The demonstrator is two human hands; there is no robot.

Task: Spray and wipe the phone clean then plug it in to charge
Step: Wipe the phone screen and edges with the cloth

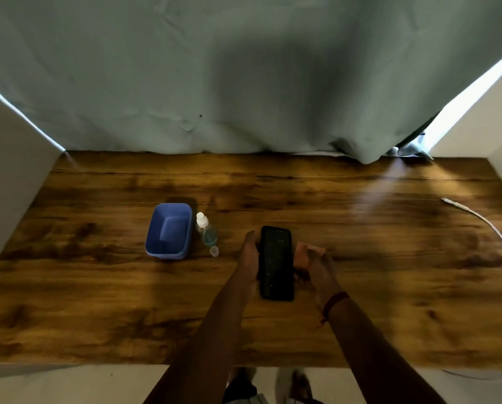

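Observation:
A black phone [276, 262] lies screen up on the wooden table [98, 301], speckled with small droplets. My left hand [249, 258] rests against its left edge, fingers straight and flat along the side. My right hand [317, 269] is just right of the phone and holds a small pink cloth [303, 253] bunched in its fingers. A small clear spray bottle [205, 230] with blue liquid stands left of the phone, its loose cap [214, 251] on the table in front of it. A white charging cable [483, 221] lies at the far right.
A blue plastic tub [168, 231] sits left of the spray bottle. A grey-green curtain [244, 83] hangs behind the table's far edge. White walls [7, 176] close in on both sides. The table's near edge is right in front of me.

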